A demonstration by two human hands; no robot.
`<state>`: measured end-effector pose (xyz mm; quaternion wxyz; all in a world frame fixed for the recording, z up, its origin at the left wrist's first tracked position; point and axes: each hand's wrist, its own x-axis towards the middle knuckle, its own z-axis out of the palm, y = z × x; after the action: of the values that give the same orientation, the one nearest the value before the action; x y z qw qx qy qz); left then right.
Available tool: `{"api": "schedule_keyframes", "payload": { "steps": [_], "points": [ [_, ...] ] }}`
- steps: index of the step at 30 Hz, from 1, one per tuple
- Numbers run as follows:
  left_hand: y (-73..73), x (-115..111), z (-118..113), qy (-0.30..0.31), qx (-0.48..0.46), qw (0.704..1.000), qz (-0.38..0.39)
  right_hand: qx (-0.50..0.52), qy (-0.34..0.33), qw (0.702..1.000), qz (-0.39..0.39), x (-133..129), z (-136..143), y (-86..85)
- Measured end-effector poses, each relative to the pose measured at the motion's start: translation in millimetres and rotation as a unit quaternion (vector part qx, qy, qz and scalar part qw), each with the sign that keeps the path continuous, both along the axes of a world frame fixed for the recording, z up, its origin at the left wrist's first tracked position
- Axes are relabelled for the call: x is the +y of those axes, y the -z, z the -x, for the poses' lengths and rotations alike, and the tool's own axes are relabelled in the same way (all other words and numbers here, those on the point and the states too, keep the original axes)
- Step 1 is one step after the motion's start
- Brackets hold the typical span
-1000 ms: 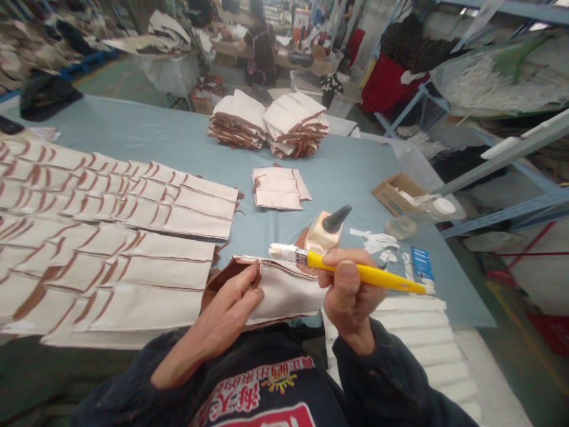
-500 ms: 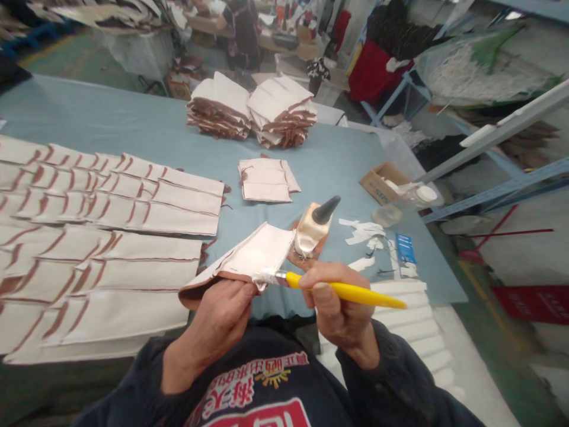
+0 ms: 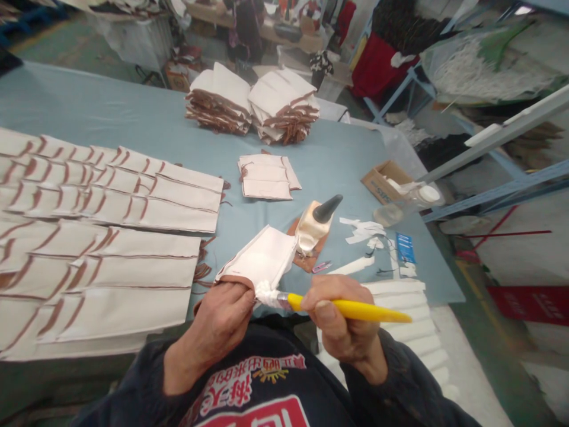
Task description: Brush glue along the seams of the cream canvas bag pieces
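Note:
My left hand (image 3: pixel 226 317) is closed on the near edge of a cream piece with brown edging (image 3: pixel 260 255), which looks like fabric or leather. The piece's brown underside folds up over my fingers. In my right hand (image 3: pixel 342 317) is a paintbrush (image 3: pixel 368 311) with a yellow handle, held like a pen. White stuff coats its bristles, which touch the piece's near corner beside my left fingertips. Just beyond the piece stands a cream bottle with a black conical tip (image 3: pixel 313 225), on a brown scrap. Small pink-handled snips (image 3: pixel 322 267) lie beside it.
Overlapping rows of cream pieces (image 3: pixel 111 261) cover the table's left side. Two tall stacks (image 3: pixel 217 98) stand at the back, a small pile (image 3: pixel 265 178) nearer. To the right are white strips (image 3: pixel 362 230), a cardboard box (image 3: pixel 386 181), a jar (image 3: pixel 427 196) and a blue packet (image 3: pixel 405 248).
The brush has moved slightly down to the piece's near corner, with its bristles bent there. My left hand has turned the piece's brown edge up more. The snips now show.

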<state>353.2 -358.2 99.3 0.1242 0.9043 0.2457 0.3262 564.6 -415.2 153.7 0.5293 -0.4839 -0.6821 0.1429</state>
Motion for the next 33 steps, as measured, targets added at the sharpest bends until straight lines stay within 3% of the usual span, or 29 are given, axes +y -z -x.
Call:
{"api": "schedule_keyframes", "payload": {
  "steps": [3, 8, 12, 15, 17, 19, 21, 23, 27, 30, 33],
  "points": [
    [0.1, 0.3, -1.1, 0.001, -0.011, 1.000, -0.002, 0.019, 0.041, 0.999, -0.012, -1.0, -1.0, 1.2],
    [1.6, 0.8, -1.3, -0.001, -0.017, 1.000, -0.002, 0.014, 0.005, 1.000, -0.003, -2.3, -4.0, 5.2],
    [1.3, 0.7, -0.9, 0.003, -0.022, 1.000, 0.010, 0.068, 0.081, 0.994, 0.019, -1.8, -7.5, 11.4],
    [4.7, -0.4, 0.1, 0.003, -0.017, 1.000, 0.013, 0.050, 0.046, 0.997, 0.030, -4.5, -2.1, 9.5],
    [9.0, -1.6, 1.4, 0.002, -0.019, 1.000, 0.020, 0.098, 0.013, 0.994, 0.038, -6.4, 2.8, 7.5],
    [12.7, -3.0, 2.6, 0.006, -0.030, 0.999, 0.039, 0.193, 0.022, 0.980, 0.032, -3.7, 4.1, 9.4],
    [13.9, -3.7, 3.3, 0.017, -0.050, 0.996, 0.069, 0.255, 0.058, 0.965, 0.013, 7.1, -0.4, 17.1],
    [12.4, -3.9, 3.5, 0.040, -0.068, 0.992, 0.100, 0.236, 0.079, 0.969, 0.009, 25.3, -8.4, 28.9],
    [7.3, -4.6, 2.7, 0.094, -0.084, 0.981, 0.149, 0.106, 0.022, 0.993, 0.050, 66.1, -18.8, 53.5],
    [6.4, -8.7, -1.0, 0.136, -0.087, 0.970, 0.182, 0.040, -0.043, 0.995, 0.078, 84.9, -13.6, 69.3],
    [3.8, -15.0, -6.7, 0.148, -0.090, 0.964, 0.202, 0.049, -0.020, 0.993, 0.107, 88.6, -3.9, 82.9]
  ]
}}
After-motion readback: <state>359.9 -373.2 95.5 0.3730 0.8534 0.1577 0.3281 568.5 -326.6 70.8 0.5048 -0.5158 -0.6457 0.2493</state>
